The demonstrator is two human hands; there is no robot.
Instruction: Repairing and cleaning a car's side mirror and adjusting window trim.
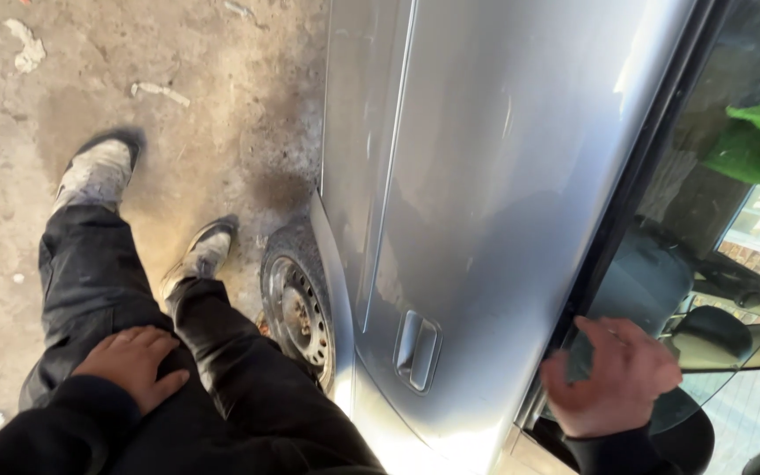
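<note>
I look down along the side of a silver car [485, 202]. My left hand [134, 362] rests flat on my left thigh, on black trousers [98, 290], holding nothing. My right hand [613, 378] hovers with fingers curled and spread at the bottom edge of the car's side window [705, 264], just right of the silver door panel. It holds nothing. The door handle [417, 350] is a short way left of that hand. My two dusty shoes [98, 171] stand on the dirt ground beside the car.
A car wheel [296, 308] with a bare steel rim sits close to my right leg. The dirt ground [178, 79] has scraps of litter [26, 46] on it. A seat and green reflections show through the window glass.
</note>
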